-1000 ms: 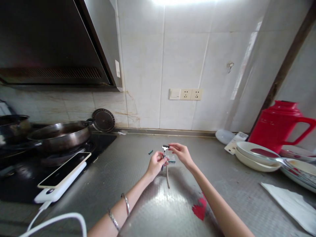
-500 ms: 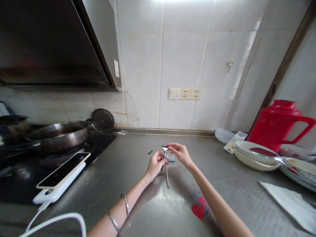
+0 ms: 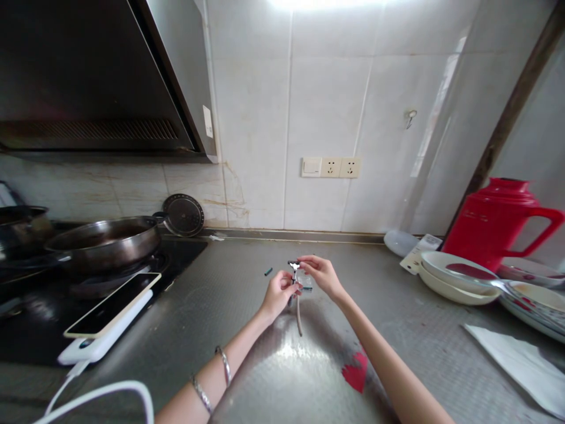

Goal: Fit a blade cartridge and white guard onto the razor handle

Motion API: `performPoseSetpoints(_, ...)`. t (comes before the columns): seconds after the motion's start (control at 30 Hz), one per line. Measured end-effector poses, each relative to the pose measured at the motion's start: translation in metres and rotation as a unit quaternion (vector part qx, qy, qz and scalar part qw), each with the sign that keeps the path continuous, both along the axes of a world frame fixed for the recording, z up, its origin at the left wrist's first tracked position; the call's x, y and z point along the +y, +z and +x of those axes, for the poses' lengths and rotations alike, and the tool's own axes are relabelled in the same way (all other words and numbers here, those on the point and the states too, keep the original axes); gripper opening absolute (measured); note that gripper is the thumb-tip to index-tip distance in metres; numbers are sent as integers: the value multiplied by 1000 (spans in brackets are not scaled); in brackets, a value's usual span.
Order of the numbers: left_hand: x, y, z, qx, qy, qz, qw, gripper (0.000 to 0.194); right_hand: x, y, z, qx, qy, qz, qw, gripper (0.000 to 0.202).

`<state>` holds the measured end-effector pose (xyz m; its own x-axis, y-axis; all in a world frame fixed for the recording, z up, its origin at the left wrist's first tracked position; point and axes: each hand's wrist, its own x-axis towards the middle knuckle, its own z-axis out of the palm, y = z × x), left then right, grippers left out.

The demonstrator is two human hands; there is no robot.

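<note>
A small T-shaped razor stands upright between my hands, with a dark bar-shaped head and a pale neck. My left hand is closed around its handle, most of which the fingers hide. With fingertips pinched, my right hand grips the right end of the razor's head. Just behind the fingers lies a small clear plastic case with a blue-green strip. A loose dark green strip rests on the counter, left of the razor. Below the hands lies a thin beige curved stick or tube.
On the metal counter is a red heart-shaped patch. A pan sits on the stove at left, with a phone on a white power bank nearby. At right are a red thermos, stacked bowls and white paper.
Both hands hold nearly the same pose around the razor. The razor and surrounding things show almost no shift.
</note>
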<state>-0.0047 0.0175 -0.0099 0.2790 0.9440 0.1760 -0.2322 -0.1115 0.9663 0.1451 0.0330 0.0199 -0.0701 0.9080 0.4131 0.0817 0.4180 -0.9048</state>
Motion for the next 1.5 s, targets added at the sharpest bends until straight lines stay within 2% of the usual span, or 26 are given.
performPoseSetpoints(0.3,0,0,0,11,4,2,1000,27,0,-1,0,-4,4,3,1000,26)
performPoseSetpoints(0.63,-5,6,0,31,6,-19,999,31,-3,1,0,6,-2,16,1000,25)
performPoseSetpoints(1.07,-9,9,2,17,5,-35,999,35,-7,6,-1,-10,-24,21,999,28)
performPoseSetpoints(1.5,-10,9,3,18,25,-58,998,37,-7,5,0,-26,-15,33,999,24)
